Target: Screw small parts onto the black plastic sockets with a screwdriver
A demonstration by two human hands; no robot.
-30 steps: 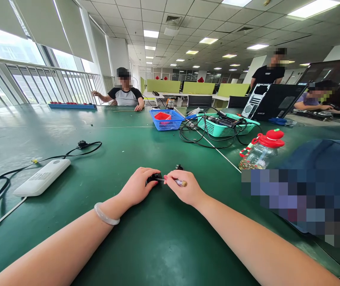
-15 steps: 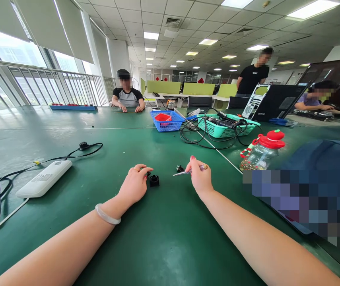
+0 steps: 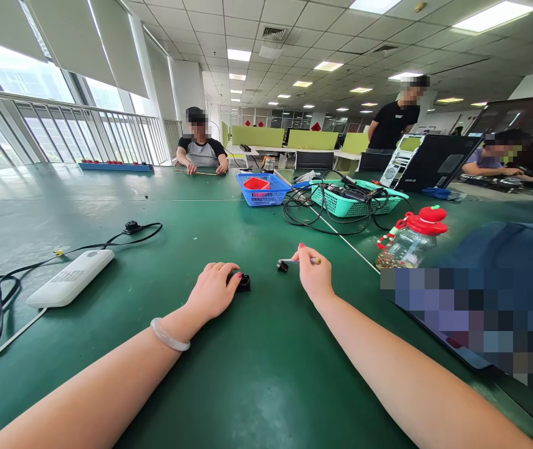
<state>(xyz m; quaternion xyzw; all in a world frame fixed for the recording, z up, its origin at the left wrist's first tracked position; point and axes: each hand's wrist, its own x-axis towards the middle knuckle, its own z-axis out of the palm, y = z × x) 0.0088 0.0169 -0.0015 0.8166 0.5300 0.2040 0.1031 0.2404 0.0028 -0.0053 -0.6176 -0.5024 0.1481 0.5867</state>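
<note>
My left hand (image 3: 212,290) rests on the green table (image 3: 257,374) with its fingertips gripping a small black round part (image 3: 242,282). My right hand (image 3: 313,274) holds thin metal tweezers (image 3: 297,260), whose tip touches a second small black part (image 3: 282,266) lying a little to the right of the first. A pale bangle sits on my left wrist.
A white power bank (image 3: 70,277) with black cables lies at the left. A blue basket (image 3: 262,188), a teal basket (image 3: 355,196) with cables and a red-capped bottle (image 3: 411,237) stand beyond. A dark bag (image 3: 504,249) lies at the right. Other people sit and stand at the far side.
My right hand moved away from the left hand, up and right, and the tweezers' tip now reaches the second black part. My left hand let go briefly, then gripped the round part again.
</note>
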